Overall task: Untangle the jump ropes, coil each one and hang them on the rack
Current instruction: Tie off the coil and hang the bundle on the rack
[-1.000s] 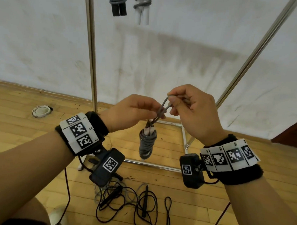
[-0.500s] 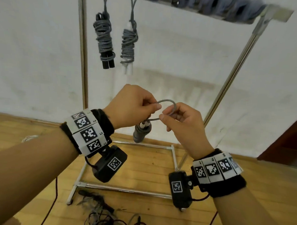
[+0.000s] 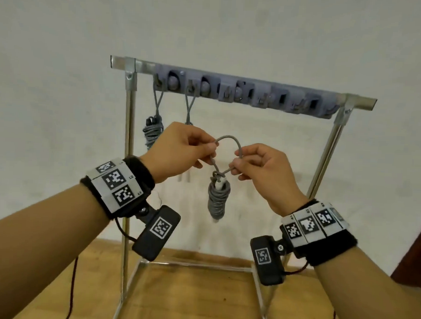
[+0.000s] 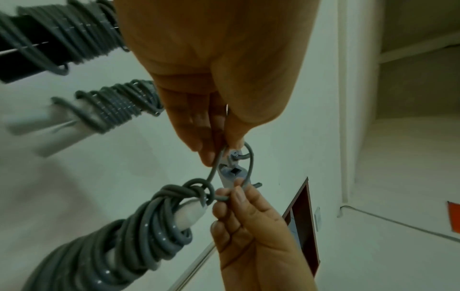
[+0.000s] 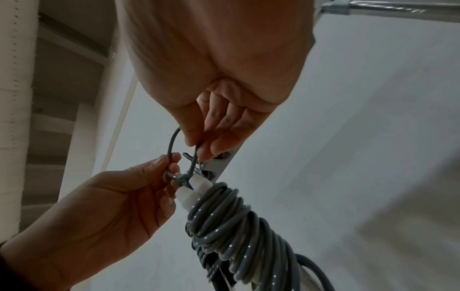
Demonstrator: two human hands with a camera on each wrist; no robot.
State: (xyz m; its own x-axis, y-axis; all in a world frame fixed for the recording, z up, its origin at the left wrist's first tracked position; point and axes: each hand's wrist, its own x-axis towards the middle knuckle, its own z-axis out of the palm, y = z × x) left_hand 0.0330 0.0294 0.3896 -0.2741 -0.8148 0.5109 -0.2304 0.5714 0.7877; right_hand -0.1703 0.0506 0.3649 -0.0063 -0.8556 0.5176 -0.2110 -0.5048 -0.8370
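A grey jump rope [image 3: 217, 200] is coiled round its white handles and hangs below a small loop [image 3: 228, 139]. My left hand [image 3: 211, 148] pinches the loop's left side and my right hand [image 3: 237, 160] pinches its right side, holding it spread. The loop is below and in front of the rack's hook bar [image 3: 232, 79]. In the left wrist view the left hand [image 4: 214, 153] and the right hand [image 4: 239, 196] hold the loop round a grey hook [image 4: 234, 157], how near I cannot tell. The right wrist view shows the coil [image 5: 231, 226] under both hands' fingertips [image 5: 201, 145].
Two coiled ropes hang from the bar's left hooks: one with black handles [image 3: 152, 132], and one [image 3: 189, 110] partly behind my left hand. Several hooks to the right [image 3: 301, 104] are bare. The rack's metal posts [image 3: 127, 155] and base frame [image 3: 195, 266] stand on a wooden floor by a white wall.
Both hands have lifted the coiled rope from near the floor up towards the hook bar. The loop, first pinched narrow, is now spread wide between the two hands.
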